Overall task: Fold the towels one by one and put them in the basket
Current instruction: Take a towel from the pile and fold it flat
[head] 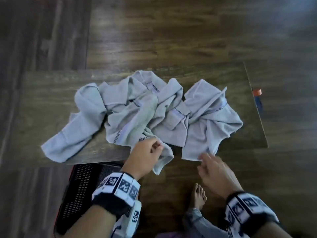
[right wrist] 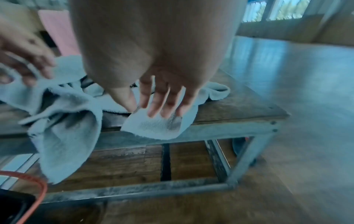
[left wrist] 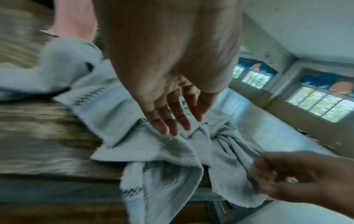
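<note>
Several crumpled light-grey towels [head: 142, 107] lie in a heap on the low wooden table [head: 51, 83]. One towel's end [head: 163, 162] hangs over the near edge. My left hand [head: 158, 146] is on that towel, and in the left wrist view its fingers [left wrist: 168, 125] are fairly straight with the tips touching the cloth. My right hand [head: 204, 158] reaches the near corner of the right-hand towel [head: 205, 121]; its straight fingers [right wrist: 164, 109] rest on that corner, the thumb beside it. The black mesh basket [head: 82, 186] with a red rim stands on the floor under my left forearm.
A bare foot [head: 199, 194] is on the wooden floor just below the table's near edge. A small orange and blue object [head: 257, 95] sits at the table's right edge. The table has a metal frame [right wrist: 249, 159] with open space beneath.
</note>
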A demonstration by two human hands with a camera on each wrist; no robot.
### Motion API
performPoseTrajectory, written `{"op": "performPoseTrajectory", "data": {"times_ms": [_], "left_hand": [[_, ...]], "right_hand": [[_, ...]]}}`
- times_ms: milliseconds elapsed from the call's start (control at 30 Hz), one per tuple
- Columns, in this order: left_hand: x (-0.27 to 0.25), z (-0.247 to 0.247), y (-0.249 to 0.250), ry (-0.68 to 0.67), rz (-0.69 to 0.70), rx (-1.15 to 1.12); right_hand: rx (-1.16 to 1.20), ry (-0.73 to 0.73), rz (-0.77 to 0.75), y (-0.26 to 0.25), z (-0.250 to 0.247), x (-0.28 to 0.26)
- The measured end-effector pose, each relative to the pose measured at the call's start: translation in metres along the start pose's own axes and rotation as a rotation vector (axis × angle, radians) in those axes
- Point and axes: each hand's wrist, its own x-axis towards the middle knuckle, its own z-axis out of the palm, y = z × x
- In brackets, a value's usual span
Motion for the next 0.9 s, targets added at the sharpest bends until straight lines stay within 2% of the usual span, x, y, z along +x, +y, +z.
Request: {"op": "performPoseTrajectory", "data": {"times_ms": [33, 100, 167, 233, 333, 433, 567, 633, 700, 767, 833, 900], "left_hand": [[0.011, 0.012, 0.000, 0.007, 0.052, 0.029], [0.034, 0.032, 0.004, 0.009, 0.156, 0.082], [0.056, 0.052, 0.008, -0.017, 0.256, 0.112], [0.071, 0.069, 0.008, -0.007, 0.351, 0.148], [0.089, 0.086, 0.006, 0.022, 0.490, 0.175], [0.097, 0.098, 0.005, 0.044, 0.592, 0.265], [0.077, 0.103, 0.008, 0.134, 0.687, 0.306], [0.054, 0.107, 0.010, 0.245, 0.682, 0.225], [0.029, 0.106, 0.018, 0.284, 0.633, 0.108], [0.008, 0.099, 0.031, 0.286, 0.656, 0.079], [-0.006, 0.087, 0.041, 0.307, 0.678, 0.036], [-0.022, 0.072, 0.045, 0.321, 0.617, 0.004]], "right_hand": [[-0.071, 0.079, -0.038, 0.002, 0.006, 0.013], [-0.257, 0.171, -0.019, 0.006, 0.016, 0.034], [-0.344, 0.225, 0.012, 0.009, 0.023, 0.047], [-0.381, 0.299, 0.004, 0.020, 0.031, 0.053], [-0.304, 0.383, -0.029, 0.031, 0.030, 0.059], [-0.100, 0.488, -0.059, 0.041, 0.028, 0.061], [0.529, 0.695, -0.216, 0.032, 0.012, 0.045], [0.804, 0.677, -0.344, 0.017, 0.003, 0.023], [0.887, 0.683, -0.505, 0.001, -0.005, -0.009], [0.875, 0.666, -0.686, -0.014, -0.018, -0.041], [0.924, 0.631, -0.805, -0.026, -0.032, -0.072], [1.037, 0.612, -0.880, -0.034, -0.047, -0.101]]}}
